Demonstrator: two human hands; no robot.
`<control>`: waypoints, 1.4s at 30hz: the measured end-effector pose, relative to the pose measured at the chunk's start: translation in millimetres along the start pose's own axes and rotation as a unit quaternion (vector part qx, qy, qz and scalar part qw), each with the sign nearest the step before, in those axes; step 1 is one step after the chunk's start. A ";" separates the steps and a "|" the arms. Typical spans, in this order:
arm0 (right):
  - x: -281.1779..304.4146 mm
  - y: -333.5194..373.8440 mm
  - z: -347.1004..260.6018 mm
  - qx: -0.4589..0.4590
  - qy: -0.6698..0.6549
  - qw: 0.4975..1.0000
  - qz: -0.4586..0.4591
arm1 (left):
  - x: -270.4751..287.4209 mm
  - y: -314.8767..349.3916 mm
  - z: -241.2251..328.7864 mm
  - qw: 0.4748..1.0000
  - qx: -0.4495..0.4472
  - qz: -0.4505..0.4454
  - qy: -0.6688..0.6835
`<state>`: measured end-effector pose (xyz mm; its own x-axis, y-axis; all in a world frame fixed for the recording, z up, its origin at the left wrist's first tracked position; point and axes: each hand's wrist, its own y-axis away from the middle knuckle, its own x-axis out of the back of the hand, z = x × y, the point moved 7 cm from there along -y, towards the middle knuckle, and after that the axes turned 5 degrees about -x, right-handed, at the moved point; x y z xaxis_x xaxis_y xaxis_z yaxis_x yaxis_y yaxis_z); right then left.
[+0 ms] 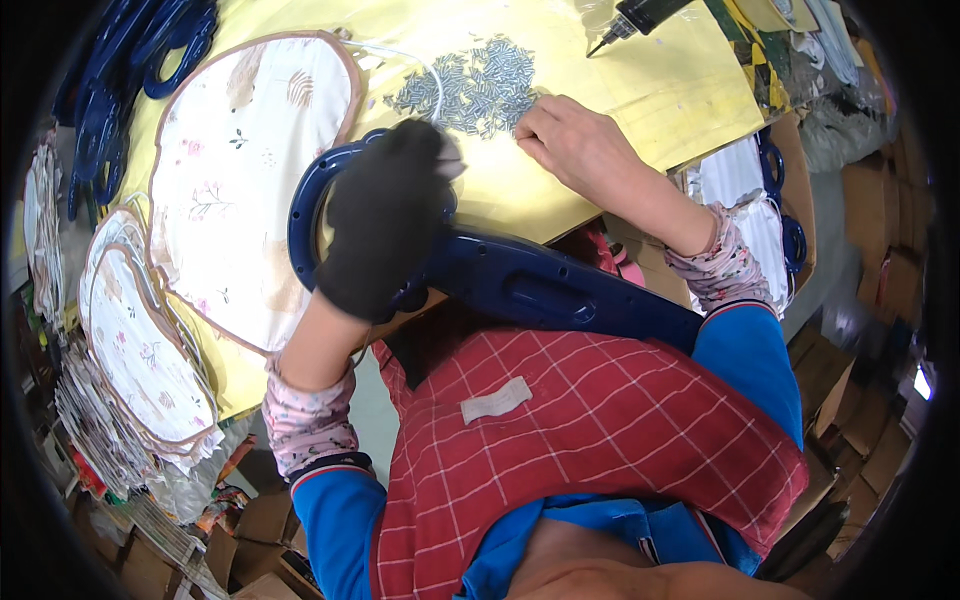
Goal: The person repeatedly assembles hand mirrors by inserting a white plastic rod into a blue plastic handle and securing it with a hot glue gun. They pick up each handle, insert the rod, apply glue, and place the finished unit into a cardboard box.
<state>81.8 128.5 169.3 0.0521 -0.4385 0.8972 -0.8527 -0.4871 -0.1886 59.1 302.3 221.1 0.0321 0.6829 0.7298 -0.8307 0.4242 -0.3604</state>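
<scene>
A dark blue plastic part (540, 283), with a ring at one end and a long handle, lies along the table's near edge, its handle end reaching under my right forearm. My left hand (385, 215), in a black glove, is over the ring; its fingertips are blurred and mostly hidden, so its grip is unclear. Beyond it, a pile of small grey screws (490, 85) is spread on the yellow tabletop. My bare right hand (575, 140) is at the pile's right edge, thumb and fingers pinched together. Whatever sits between those fingertips is too small to make out.
A dark power screwdriver (640, 20) points down at the far right. Flat floral fabric-covered panels (250, 170) with brown edging and a white cord lie left. More blue plastic parts (130, 90) are heaped far left. An open carton (790, 190) stands right of the yellow table (690, 90).
</scene>
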 end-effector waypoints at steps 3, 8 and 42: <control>1.9 -11.5 -14.5 0.049 -0.080 0.996 -0.001 | 54.8 57.4 -16.0 0.957 0.148 0.155 0.194; -7.1 -45.0 -45.9 0.180 -0.174 0.968 -0.002 | 63.8 169.8 -26.2 0.883 0.260 0.335 0.200; 111.0 -47.4 217.9 -0.204 -0.438 0.760 0.434 | -5.8 127.0 23.1 0.997 0.015 0.027 -0.068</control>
<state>241.3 -61.7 190.8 -0.4484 -0.8829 -0.1391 -0.8446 0.4695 -0.2575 -59.4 338.5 184.6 -0.0866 0.6166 0.7825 -0.8451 0.3704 -0.3854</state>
